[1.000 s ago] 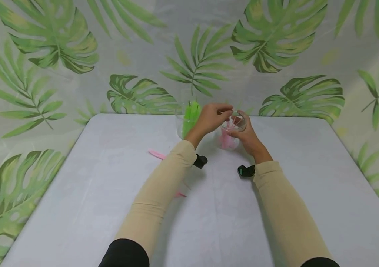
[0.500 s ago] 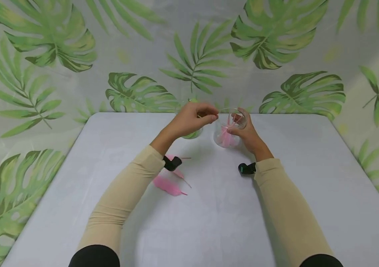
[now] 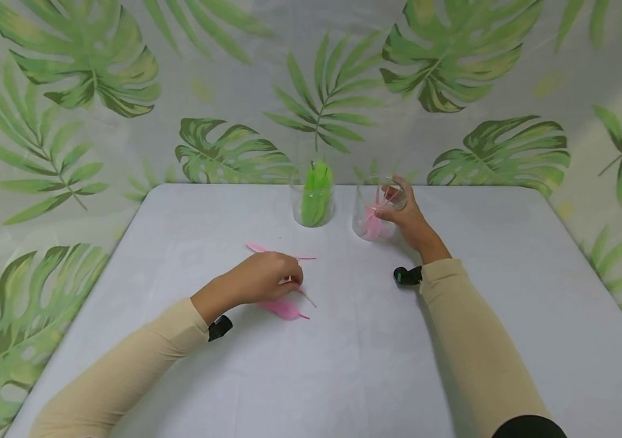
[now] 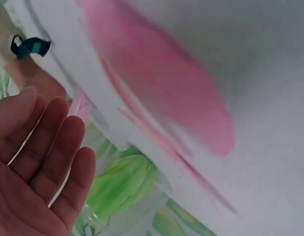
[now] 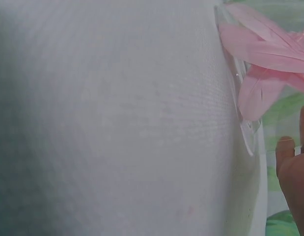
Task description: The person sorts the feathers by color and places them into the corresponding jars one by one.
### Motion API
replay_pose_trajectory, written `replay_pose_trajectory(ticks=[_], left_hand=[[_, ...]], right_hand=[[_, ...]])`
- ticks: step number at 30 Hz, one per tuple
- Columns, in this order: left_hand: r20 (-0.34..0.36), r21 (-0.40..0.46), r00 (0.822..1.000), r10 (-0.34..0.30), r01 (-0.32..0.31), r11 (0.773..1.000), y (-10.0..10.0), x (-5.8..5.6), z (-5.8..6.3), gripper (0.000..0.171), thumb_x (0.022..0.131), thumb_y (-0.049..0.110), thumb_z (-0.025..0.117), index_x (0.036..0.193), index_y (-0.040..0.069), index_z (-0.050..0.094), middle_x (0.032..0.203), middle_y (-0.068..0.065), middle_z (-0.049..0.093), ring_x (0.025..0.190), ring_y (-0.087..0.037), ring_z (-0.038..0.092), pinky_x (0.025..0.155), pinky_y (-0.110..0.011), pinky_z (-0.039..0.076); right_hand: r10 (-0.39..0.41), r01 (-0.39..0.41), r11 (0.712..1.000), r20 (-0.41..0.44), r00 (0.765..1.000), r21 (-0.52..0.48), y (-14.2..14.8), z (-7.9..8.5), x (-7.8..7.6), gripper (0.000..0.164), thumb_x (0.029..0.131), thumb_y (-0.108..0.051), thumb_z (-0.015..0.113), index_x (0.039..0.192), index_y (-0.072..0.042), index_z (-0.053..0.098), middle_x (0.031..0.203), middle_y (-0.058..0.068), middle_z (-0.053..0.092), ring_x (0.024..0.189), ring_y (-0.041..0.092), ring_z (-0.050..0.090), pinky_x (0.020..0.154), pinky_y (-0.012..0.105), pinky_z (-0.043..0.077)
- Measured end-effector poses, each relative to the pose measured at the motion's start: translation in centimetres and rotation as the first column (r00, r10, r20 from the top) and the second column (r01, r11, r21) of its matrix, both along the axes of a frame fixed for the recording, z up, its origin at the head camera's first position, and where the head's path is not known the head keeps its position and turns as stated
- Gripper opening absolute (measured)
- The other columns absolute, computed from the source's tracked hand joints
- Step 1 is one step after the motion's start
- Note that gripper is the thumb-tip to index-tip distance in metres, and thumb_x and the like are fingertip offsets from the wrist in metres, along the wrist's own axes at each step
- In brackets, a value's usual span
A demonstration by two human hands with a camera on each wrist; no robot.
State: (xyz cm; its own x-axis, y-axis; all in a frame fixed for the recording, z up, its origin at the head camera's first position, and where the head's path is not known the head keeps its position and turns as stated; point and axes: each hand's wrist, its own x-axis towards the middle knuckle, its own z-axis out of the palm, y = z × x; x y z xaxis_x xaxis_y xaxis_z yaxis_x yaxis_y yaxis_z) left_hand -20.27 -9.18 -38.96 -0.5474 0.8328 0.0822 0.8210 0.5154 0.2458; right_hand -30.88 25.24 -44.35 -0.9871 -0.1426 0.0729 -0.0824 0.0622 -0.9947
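Observation:
My left hand (image 3: pixel 258 278) hovers over several pink feathers on the table, fingers loosely bent. In the left wrist view that hand (image 4: pixel 41 162) holds nothing, and a wide pink feather (image 4: pixel 161 81) lies near a narrow, edge-on one (image 4: pixel 174 155). Another feather (image 3: pixel 283 310) shows beneath the hand in the head view; parts of the others are covered. At the back, my right hand (image 3: pixel 413 225) grips a clear glass jar (image 3: pixel 362 198) around its right side. Pink feathers (image 3: pixel 374 225) stand inside it, quills up; the right wrist view shows their vanes (image 5: pixel 269 51) fanned near the bottom.
Left of the held jar stands a second clear glass jar (image 3: pixel 296 204) with green feathers (image 3: pixel 317 194) in it. A white cloth (image 3: pixel 354 365) covers the table. Behind it hangs a leaf-printed curtain (image 3: pixel 343 79).
My left hand has drawn away from the pink-feather jar, moving left and toward me over the loose feathers. The right hand keeps its grip on the jar. The green feathers are uncovered again.

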Motion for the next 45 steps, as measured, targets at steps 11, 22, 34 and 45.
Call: replay_pose_trajectory(ticks=[11, 22, 34, 45], left_hand=[[-0.039, -0.146, 0.995, -0.092, 0.086, 0.986, 1.1, 1.8, -3.7, 0.005, 0.088, 0.018, 0.071, 0.085, 0.021, 0.072, 0.078, 0.009, 0.061, 0.068, -0.002, 0.050, 0.061, -0.015, 0.039], [-0.071, -0.168, 0.994, -0.086, 0.073, 0.983, 1.2, 2.3, -4.1, 0.010, 0.088, 0.013, 0.073, 0.080, 0.020, 0.070, 0.077, 0.007, 0.061, 0.073, -0.006, 0.057, 0.062, -0.017, 0.044], [-0.039, -0.183, 0.997, -0.068, 0.060, 0.981, 1.3, 2.2, -4.3, 0.010, 0.089, 0.015, 0.073, 0.080, 0.018, 0.068, 0.075, 0.008, 0.059, 0.071, -0.005, 0.052, 0.063, -0.017, 0.042], [-0.001, -0.161, 1.000, -0.022, 0.022, 0.987, 1.7, 1.1, -4.1, 0.009, 0.090, 0.016, 0.072, 0.082, 0.016, 0.067, 0.077, 0.007, 0.060, 0.071, -0.007, 0.053, 0.068, -0.022, 0.045]], right_hand=[[-0.002, 0.002, 1.000, 0.000, 1.000, -0.007, 0.0, -0.1, 0.3, 0.089, 0.091, 0.000, 0.063, 0.157, -0.024, 0.007, 0.162, 0.017, 0.023, 0.151, 0.029, 0.021, 0.087, 0.011, 0.045], [-0.001, 0.001, 1.000, 0.006, 1.000, -0.016, -0.2, 0.0, 0.2, 0.091, 0.091, 0.001, 0.062, 0.158, -0.024, 0.006, 0.163, 0.016, 0.023, 0.151, 0.028, 0.020, 0.087, 0.011, 0.045], [-0.004, 0.004, 0.999, 0.006, 1.000, -0.034, -0.2, -0.2, 0.2, 0.090, 0.090, 0.002, 0.061, 0.157, -0.024, 0.007, 0.163, 0.016, 0.022, 0.151, 0.028, 0.020, 0.089, 0.012, 0.043], [-0.006, 0.006, 1.000, -0.003, 1.000, -0.028, -0.1, -0.1, 0.3, 0.089, 0.091, 0.001, 0.062, 0.157, -0.025, 0.009, 0.163, 0.017, 0.023, 0.151, 0.030, 0.020, 0.088, 0.013, 0.043]])
